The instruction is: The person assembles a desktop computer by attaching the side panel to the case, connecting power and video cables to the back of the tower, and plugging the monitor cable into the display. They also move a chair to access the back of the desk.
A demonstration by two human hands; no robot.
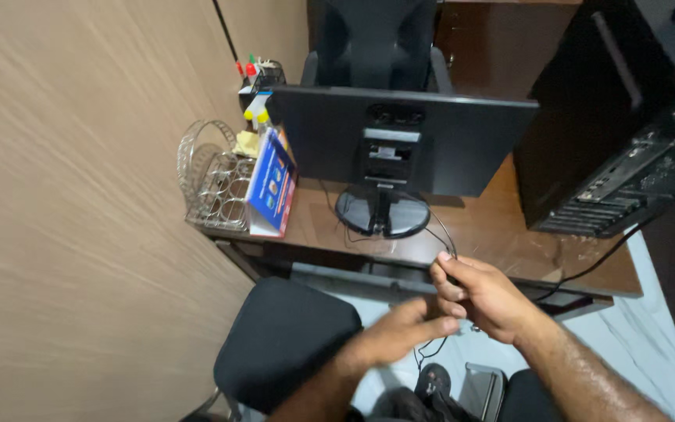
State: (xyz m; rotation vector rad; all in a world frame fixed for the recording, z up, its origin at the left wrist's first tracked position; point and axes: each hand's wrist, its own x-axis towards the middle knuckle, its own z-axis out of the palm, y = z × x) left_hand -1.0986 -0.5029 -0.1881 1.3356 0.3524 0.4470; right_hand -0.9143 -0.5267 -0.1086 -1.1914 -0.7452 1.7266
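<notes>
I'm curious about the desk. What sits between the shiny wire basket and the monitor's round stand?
In the head view, a blue box leans against the wire basket; past it, only bare brown desk reaches the monitor stand.

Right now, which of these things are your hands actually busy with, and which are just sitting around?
In hand:
- black cable, pinched by the right hand
- left hand, beside it

Lying about:
- monitor
- computer tower
- wire rack
- blue booklet
- black stool

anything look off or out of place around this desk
Yes: the monitor shows its back to the camera, the computer tower sits angled with its rear ports outward, and a loose black cable trails off the desk edge into the right hand.
</notes>
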